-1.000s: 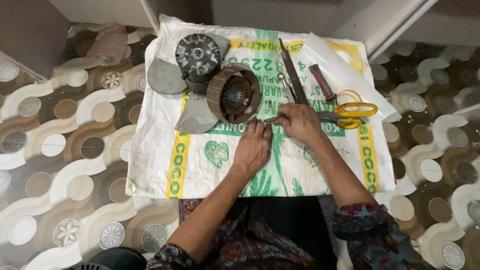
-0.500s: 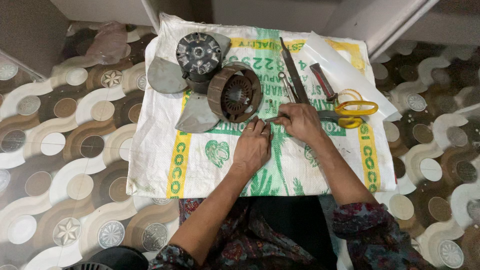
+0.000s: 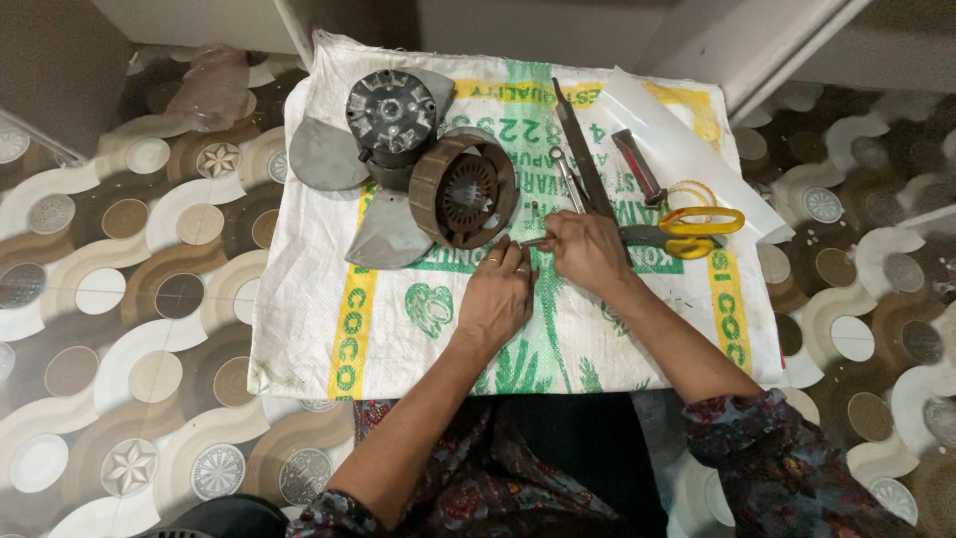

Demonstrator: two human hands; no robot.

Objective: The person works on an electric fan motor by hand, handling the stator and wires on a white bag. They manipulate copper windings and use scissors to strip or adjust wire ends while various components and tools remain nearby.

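My left hand (image 3: pixel 500 295) and my right hand (image 3: pixel 585 249) meet over a white woven sack (image 3: pixel 299 299) spread on the floor. Between their fingertips is a small thin metal piece (image 3: pixel 532 242), pinched from both sides. Just beyond my left hand lies a round brown motor stator (image 3: pixel 462 191) with copper-coloured windings. Behind it sits a dark fan motor (image 3: pixel 390 112) with grey metal blades (image 3: pixel 386 231).
Right of my hands lie yellow-handled scissors (image 3: pixel 687 225), a long dark flat tool (image 3: pixel 581 149), a small spanner (image 3: pixel 567 171), a red-handled tool (image 3: pixel 637 164) and a white sheet (image 3: pixel 677 139). Patterned floor tiles (image 3: pixel 129 299) surround the sack. A crumpled clear bag (image 3: pixel 214 85) lies at top left.
Both hands stay together at the same spot on the sack, with only slight finger movement on the small piece. Nothing else has moved.
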